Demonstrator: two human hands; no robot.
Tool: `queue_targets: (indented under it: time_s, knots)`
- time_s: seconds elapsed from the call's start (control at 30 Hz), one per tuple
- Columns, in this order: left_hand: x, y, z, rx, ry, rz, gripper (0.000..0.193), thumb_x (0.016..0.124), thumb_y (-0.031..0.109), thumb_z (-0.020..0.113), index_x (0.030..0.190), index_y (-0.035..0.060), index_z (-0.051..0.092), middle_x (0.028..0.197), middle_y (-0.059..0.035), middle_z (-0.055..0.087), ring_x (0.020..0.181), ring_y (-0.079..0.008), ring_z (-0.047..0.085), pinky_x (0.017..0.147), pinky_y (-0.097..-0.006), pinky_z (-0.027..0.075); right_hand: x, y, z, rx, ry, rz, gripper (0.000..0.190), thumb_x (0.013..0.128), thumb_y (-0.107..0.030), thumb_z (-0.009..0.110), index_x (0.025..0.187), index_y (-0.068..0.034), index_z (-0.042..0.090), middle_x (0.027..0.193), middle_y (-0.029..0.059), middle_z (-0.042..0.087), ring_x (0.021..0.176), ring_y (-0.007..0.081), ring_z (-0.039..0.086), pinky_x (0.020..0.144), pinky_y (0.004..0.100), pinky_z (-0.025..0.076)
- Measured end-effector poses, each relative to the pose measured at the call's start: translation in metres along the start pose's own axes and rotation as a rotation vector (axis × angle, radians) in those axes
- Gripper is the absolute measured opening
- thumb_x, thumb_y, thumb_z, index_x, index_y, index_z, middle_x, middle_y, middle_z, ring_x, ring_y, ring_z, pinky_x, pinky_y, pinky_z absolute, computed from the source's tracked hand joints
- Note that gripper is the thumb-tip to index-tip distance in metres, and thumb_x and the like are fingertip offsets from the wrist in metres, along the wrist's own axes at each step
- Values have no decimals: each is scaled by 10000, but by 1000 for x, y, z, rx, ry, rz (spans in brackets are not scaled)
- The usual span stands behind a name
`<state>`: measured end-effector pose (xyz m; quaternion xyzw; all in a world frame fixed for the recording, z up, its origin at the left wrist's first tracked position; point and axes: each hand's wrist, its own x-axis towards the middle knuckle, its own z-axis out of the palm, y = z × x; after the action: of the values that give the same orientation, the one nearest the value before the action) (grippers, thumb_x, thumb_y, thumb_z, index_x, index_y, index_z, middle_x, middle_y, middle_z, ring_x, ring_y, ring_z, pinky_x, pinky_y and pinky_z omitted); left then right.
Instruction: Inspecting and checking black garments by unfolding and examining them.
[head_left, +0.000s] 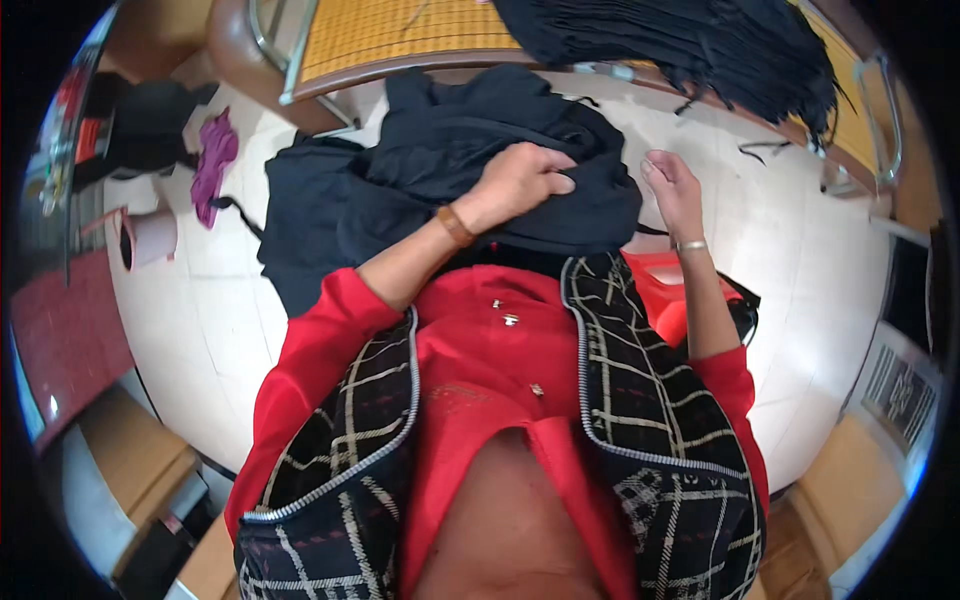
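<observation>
A heap of black cloth (450, 135) lies across my lap and spreads to the left, with folds and a loose strap at its left side. Resting on it, my left hand (525, 176) has its thumb and fingertips closed on a fold of the cloth. My right hand (673, 184) is raised just right of the heap, apart from it. Its fingers are curled, and whether something thin sits between them is too small to tell.
Ahead stands a metal-framed rack with a yellow woven top (397, 37); a pile of black strips or garments (675, 52) hangs over its right edge. A purple cloth (214, 169) and a pinkish bin (150, 238) are on the tiled floor at left. A red plastic stool (656, 289) is beside me.
</observation>
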<state>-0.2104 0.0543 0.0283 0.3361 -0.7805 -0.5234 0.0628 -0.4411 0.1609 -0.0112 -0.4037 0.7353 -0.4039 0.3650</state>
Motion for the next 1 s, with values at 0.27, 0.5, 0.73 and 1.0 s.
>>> queue_targets:
  time_s: [0.27,0.5,0.73,1.0]
  knots:
    - [-56,-1,-36,249,263,226,180,785,165,570,860,12,628,795,-59,622,632,-244,565,596,-311,430,-22,-90,54,-480,33,-758,268,706,-139,637,949,-41,581,974,62,554,929,238,506,839,347,367]
    - [-136,-56,-98,265,414,158,113,727,147,621,771,44,639,743,-32,596,626,-216,513,634,-295,400,-28,-107,69,-680,-51,-903,285,690,-150,653,953,-76,575,966,43,552,935,224,498,877,363,322]
    - [-148,-50,-91,572,601,279,89,689,148,664,729,89,611,749,-12,568,633,-180,490,752,-314,354,-27,-113,76,-753,-310,-973,219,668,-120,666,863,-89,570,812,25,550,739,199,500,816,372,343]
    - [-182,-35,-66,497,745,171,82,752,149,629,712,83,603,687,7,556,593,-165,480,707,-295,371,-51,-121,42,-765,-158,-1104,137,682,-102,663,779,-85,568,705,28,544,625,190,483,697,347,370]
